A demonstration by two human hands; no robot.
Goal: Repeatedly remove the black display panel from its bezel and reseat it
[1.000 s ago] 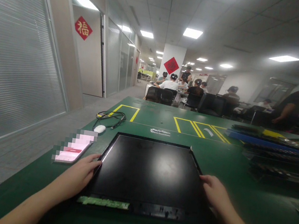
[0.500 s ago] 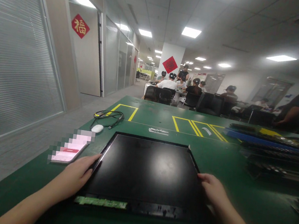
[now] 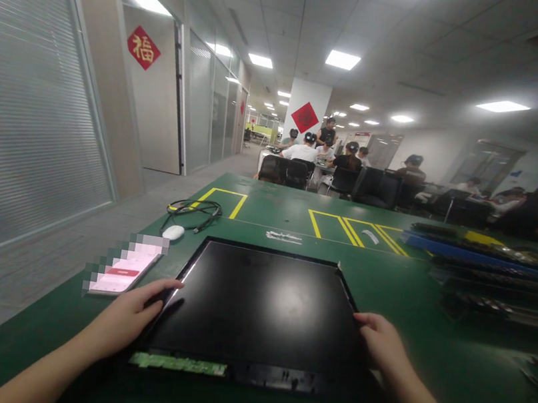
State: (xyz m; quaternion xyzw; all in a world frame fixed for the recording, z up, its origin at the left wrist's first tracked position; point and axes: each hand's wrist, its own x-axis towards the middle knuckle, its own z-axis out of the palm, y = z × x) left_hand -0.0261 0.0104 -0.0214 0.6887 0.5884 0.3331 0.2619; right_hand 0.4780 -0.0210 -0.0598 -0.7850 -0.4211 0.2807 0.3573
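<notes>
A flat black display panel (image 3: 263, 308) lies on the green table (image 3: 451, 363) in front of me, with a green circuit strip (image 3: 178, 364) along its near edge. My left hand (image 3: 128, 315) grips the panel's left edge, fingers curled round it and the edge slightly raised. My right hand (image 3: 379, 342) is closed on the panel's right edge.
A phone (image 3: 125, 269) lies left of the panel, with a white mouse (image 3: 174, 232) and a black cable (image 3: 194, 209) beyond it. Stacked blue and black trays (image 3: 491, 268) fill the right side. Yellow floor-style markings (image 3: 346, 228) cross the far table. Several people sit at desks behind.
My left hand has slid a little toward me along the panel's left edge and that edge looks slightly lifted. The right hand has barely moved.
</notes>
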